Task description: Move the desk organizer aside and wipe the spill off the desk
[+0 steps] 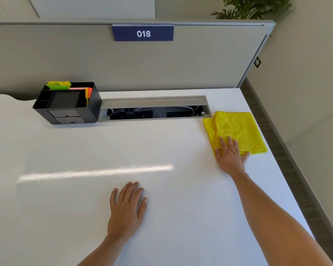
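A black desk organizer (71, 110) with green and orange sticky notes stands at the back left of the white desk (85, 150), against the partition. A folded yellow cloth (238, 127) lies flat at the back right. My right hand (230, 157) rests on the cloth's near edge, fingers spread flat over it. My left hand (126, 206) lies palm down on the bare desk near the front, fingers apart, holding nothing. No spill shows on the surface; only a streak of light reflection crosses the middle.
An open grey cable tray (154, 110) is set into the desk between the organizer and the cloth. A beige partition (123, 64) with a blue "018" sign (142, 33) closes the back. The desk's right edge drops off beside the cloth.
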The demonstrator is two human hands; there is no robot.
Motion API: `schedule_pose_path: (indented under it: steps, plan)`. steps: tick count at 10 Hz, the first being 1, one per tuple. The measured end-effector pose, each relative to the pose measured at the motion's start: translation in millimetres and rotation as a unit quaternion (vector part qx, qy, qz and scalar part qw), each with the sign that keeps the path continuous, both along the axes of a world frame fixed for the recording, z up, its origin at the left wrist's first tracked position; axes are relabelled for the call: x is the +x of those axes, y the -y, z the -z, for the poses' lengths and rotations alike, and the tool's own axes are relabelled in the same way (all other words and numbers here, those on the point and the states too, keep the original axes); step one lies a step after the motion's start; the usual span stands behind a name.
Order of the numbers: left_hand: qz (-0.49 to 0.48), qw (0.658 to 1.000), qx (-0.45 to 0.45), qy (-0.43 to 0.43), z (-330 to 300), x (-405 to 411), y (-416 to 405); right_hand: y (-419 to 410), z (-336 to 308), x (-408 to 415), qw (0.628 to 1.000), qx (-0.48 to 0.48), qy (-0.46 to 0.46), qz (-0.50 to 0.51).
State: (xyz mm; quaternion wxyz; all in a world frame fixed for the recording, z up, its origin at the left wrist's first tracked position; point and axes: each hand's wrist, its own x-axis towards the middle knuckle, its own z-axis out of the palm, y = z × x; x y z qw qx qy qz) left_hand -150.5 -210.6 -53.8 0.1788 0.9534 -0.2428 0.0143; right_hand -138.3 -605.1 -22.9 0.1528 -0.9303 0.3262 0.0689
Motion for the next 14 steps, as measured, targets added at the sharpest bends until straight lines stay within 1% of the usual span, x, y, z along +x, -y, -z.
schedule_pose_path:
  steps: [2, 4, 5, 6, 7, 8, 9, 10, 12, 13, 14]
  plan:
    - [0.0, 1.0, -0.001, 0.001, 0, 0, 0, 7, -7, 13, 0.999, 0.008, -0.047, 0.012]
    - [-0.001, 1.0, -0.006, 0.007, -1, 0, 0, 4, -10, 18, 0.997, 0.012, -0.069, 0.024]
    - [0.001, 1.0, -0.009, 0.009, -2, -1, 0, -1, -14, 15, 0.997, -0.015, -0.067, 0.024]
    - [0.0, 1.0, -0.01, 0.01, -3, -1, 0, -23, -14, 8, 0.994, -0.106, -0.023, 0.009]
    - [-0.002, 1.0, -0.011, 0.009, -4, 0, 0, -60, -10, 3, 0.989, -0.14, 0.015, -0.034]
    - [0.001, 1.0, -0.011, 0.003, -6, -2, 1, -99, -3, -2, 0.987, -0.131, 0.063, -0.069]
    - [0.002, 1.0, -0.02, -0.001, -7, 0, 0, -144, 6, -11, 0.985, -0.106, 0.082, -0.112]
    - [0.003, 0.999, -0.036, -0.003, -9, -3, -2, -183, 12, -26, 0.979, -0.099, 0.082, -0.155]
    - [-0.015, 0.99, -0.14, -0.015, -19, 0, -9, -235, 8, -40, 0.974, -0.09, 0.086, -0.189]
    - [-0.019, 0.987, -0.157, -0.004, -24, 6, -13, -245, 7, -39, 0.975, -0.072, 0.071, -0.197]
    - [-0.024, 0.993, -0.113, -0.007, -30, 10, -29, -259, 4, -40, 0.975, -0.061, 0.07, -0.203]
